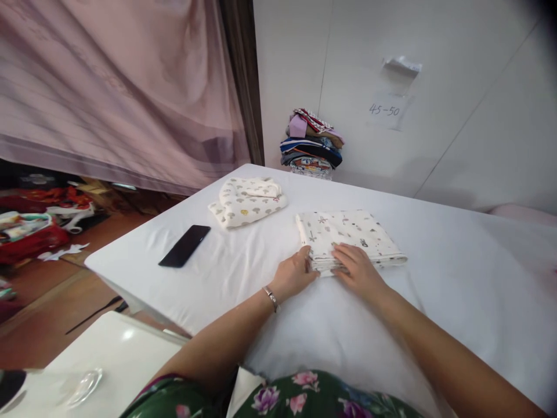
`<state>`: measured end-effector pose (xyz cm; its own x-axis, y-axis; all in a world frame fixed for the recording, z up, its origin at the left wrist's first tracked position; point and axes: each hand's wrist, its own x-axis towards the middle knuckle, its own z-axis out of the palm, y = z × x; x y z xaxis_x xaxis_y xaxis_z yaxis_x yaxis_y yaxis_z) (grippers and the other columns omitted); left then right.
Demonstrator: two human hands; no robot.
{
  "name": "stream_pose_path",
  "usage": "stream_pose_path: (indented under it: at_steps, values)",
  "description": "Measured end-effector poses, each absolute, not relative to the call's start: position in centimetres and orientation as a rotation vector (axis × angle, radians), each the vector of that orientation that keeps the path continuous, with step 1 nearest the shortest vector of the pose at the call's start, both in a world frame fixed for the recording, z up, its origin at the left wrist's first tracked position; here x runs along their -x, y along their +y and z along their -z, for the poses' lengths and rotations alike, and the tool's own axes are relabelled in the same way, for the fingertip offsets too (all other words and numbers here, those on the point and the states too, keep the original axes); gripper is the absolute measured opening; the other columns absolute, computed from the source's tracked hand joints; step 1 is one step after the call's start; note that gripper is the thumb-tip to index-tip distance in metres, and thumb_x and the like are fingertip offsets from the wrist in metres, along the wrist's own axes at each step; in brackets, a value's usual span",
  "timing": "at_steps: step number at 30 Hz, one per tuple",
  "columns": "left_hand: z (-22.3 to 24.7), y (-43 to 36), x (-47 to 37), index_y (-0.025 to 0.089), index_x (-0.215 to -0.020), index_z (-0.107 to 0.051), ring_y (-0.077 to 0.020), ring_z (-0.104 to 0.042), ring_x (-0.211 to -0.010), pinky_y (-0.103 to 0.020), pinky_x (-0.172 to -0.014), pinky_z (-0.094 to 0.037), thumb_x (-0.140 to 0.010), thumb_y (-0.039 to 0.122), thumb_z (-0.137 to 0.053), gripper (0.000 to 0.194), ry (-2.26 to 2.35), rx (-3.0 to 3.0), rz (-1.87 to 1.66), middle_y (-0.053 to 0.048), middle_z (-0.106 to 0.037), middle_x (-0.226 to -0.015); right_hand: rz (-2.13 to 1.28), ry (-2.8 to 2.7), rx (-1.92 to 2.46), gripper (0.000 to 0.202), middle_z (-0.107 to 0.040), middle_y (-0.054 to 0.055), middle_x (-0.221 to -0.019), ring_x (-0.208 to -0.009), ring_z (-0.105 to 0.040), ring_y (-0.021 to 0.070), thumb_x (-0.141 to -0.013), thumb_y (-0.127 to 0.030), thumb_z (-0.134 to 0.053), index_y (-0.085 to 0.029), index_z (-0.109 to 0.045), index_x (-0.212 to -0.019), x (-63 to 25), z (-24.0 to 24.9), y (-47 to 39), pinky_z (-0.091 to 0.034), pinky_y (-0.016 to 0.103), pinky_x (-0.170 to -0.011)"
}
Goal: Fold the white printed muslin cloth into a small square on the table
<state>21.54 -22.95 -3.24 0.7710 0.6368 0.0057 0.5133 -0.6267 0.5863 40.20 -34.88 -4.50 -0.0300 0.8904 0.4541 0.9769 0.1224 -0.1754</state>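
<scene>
A folded white cloth with small dark prints [348, 232] lies in layers on the white-covered table [243, 278]. My left hand [296, 273], with a bracelet at the wrist, grips the near left corner of this folded cloth between thumb and fingers. My right hand [357, 271] is at the cloth's near edge, its fingers over the top layer and its thumb by the front folds. Farther back to the left rests another folded white cloth with mushroom-like prints [250, 202], which neither hand touches.
A black phone [185, 246] lies on the table's left part. Behind the table's far edge rises a stack of folded fabrics [311, 145]. A white surface [117, 360] with a clear dish stands at the lower left. A pink curtain [130, 81] hangs at left.
</scene>
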Motion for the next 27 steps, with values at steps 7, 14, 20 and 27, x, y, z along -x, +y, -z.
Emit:
stream_pose_path:
  at_steps: [7, 14, 20, 27]
  values:
    - [4.2, -23.0, -21.3, 0.020, -0.129, -0.033, -0.0179, -0.061, -0.074, -0.026, -0.066, -0.042, -0.078, 0.016, -0.043, 0.052, 0.878, -2.425, -0.274, -0.003, -0.066, -0.084, 0.145, -1.963, 1.774, 0.034, -0.058, 0.009, -0.117, -0.111, -0.051, 0.0230, -0.087, -0.029, -0.047, -0.021, -0.054, -0.119, -40.0, 5.6, -32.9, -0.040, 0.041, -0.093]
    - [3.5, -23.3, -21.3, 0.017, -0.122, -0.040, -0.0173, -0.059, -0.068, -0.025, -0.060, -0.039, -0.076, 0.018, -0.046, 0.047, 0.939, -2.410, -0.387, -0.002, -0.065, -0.079, 0.159, -1.892, 1.806, 0.033, -0.059, 0.009, -0.117, -0.112, -0.052, 0.0230, -0.087, -0.028, -0.045, -0.021, -0.054, -0.118, -39.9, 6.3, -33.2, -0.039, 0.042, -0.094]
    - [2.9, -24.7, -20.8, 0.020, -0.077, -0.062, -0.0111, -0.051, -0.053, -0.022, -0.053, -0.036, -0.077, 0.031, -0.052, 0.016, 0.862, -2.131, -0.325, 0.001, -0.061, -0.062, 0.019, -1.787, 1.802, 0.031, -0.061, 0.008, -0.113, -0.109, -0.053, 0.0226, -0.086, -0.033, -0.047, -0.020, -0.057, -0.112, -40.0, 5.9, -32.8, -0.041, 0.039, -0.092]
    - [1.9, -25.2, -22.2, 0.013, -0.101, -0.056, -0.0044, -0.045, -0.042, -0.018, -0.038, -0.021, -0.076, 0.034, -0.058, 0.033, 0.725, -1.103, -0.113, -0.008, -0.067, -0.082, -0.179, -1.690, 1.789, 0.026, -0.063, 0.006, -0.104, -0.097, -0.058, 0.0207, -0.084, -0.031, -0.047, -0.021, -0.060, -0.104, -39.5, 4.1, -32.6, -0.044, 0.033, -0.085]
